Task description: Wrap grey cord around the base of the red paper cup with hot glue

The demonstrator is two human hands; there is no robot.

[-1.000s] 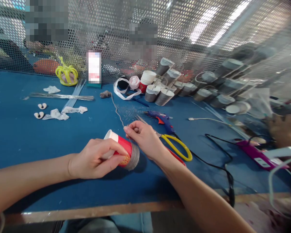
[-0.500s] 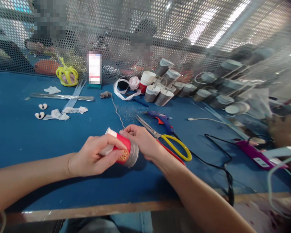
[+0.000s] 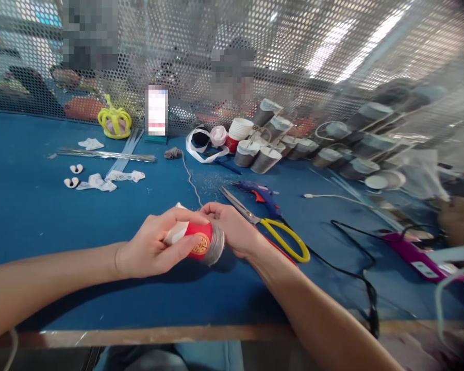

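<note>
A red paper cup [image 3: 196, 232] with a gold emblem lies tilted on its side in my left hand [image 3: 149, 247], thumb in front and fingers over the top. Grey yarn [image 3: 217, 243] is wound in rows around one end of the cup. My right hand [image 3: 234, 226] is closed at the far side of that end, its fingertips partly hidden behind the cup. From there a loose yarn strand [image 3: 191, 178] runs back to a small grey yarn ball [image 3: 173, 153]. Scissors [image 3: 284, 238] with yellow and red handles lie beside my right wrist.
A blue glue gun [image 3: 265, 196] lies behind the scissors, its black cord trailing to a purple power strip [image 3: 412, 257]. Several yarn-wrapped cups [image 3: 266, 159] stand at the back. Lace [image 3: 96, 182] and metal wires [image 3: 106, 154] lie left. Another person's hand [image 3: 462, 219] is at far right.
The cup has turned slightly in my left hand, so more of the gold emblem shows and less of the white rim. The whole view has shifted a little.
</note>
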